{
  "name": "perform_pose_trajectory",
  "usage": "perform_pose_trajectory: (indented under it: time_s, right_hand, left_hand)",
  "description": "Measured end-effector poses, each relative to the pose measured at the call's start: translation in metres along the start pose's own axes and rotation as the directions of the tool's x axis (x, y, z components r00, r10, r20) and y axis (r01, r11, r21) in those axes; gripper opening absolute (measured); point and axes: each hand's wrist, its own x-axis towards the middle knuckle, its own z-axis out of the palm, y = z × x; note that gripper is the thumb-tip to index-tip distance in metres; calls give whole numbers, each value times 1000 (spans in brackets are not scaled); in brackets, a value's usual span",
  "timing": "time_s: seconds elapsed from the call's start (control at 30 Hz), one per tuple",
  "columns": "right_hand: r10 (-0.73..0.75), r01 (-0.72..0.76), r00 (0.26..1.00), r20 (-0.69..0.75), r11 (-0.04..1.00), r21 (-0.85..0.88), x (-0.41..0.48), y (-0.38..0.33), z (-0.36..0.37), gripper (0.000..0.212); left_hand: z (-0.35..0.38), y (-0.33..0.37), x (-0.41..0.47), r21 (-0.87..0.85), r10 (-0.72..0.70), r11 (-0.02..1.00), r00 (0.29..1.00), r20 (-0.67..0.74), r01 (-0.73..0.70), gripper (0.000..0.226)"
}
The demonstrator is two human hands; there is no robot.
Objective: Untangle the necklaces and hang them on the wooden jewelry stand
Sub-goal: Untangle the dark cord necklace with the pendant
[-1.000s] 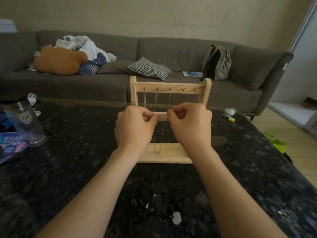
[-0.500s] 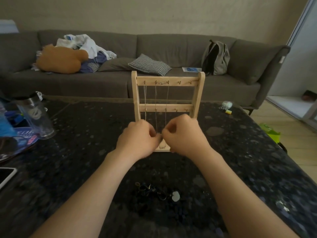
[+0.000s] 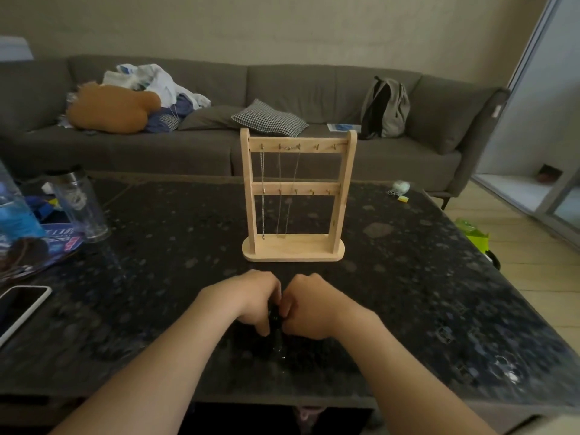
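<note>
A dark tangle of necklaces (image 3: 275, 321) lies near the table's (image 3: 408, 277) front edge, about midway along it. The left hand (image 3: 251, 301) grips it from one side with curled fingers and the right hand (image 3: 314, 306) from the other, knuckles almost touching. Beyond them, mid-table, the wooden jewelry stand (image 3: 296, 248) is upright, with thin chains (image 3: 263, 196) hanging from its top bar's left hooks. A phone (image 3: 18, 309) lies at the left edge, with a clear tumbler (image 3: 80, 205) behind it
</note>
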Motion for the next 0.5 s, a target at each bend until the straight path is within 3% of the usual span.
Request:
perform_pose_trajectory:
  time_s: [0.13,0.27,0.33,0.37,0.5]
  right_hand:
    - [0,-5,998,-67,997,-81,-4,-4,9,31]
    - [31,-38,998,-58,993,-108,-4,0,8,19]
    - [52,-58,996,-69,994,-89,-4,3,3,11]
    - [65,-72,993,-94,995,-67,-5,4,-1,17]
    - [99,-78,960,-262,993,89,-6,4,-16,13]
  left_hand:
    - [11,2,3,-12,5,1000,995,-97,-6,40]
    - [11,5,3,-84,40,995,995,-96,-48,20]
    - [8,8,3,-144,48,987,990,-132,-68,12]
    - [6,10,3,-173,49,982,985,-164,-77,12]
    - [0,18,5,-385,-7,912,933,-361,-142,20]
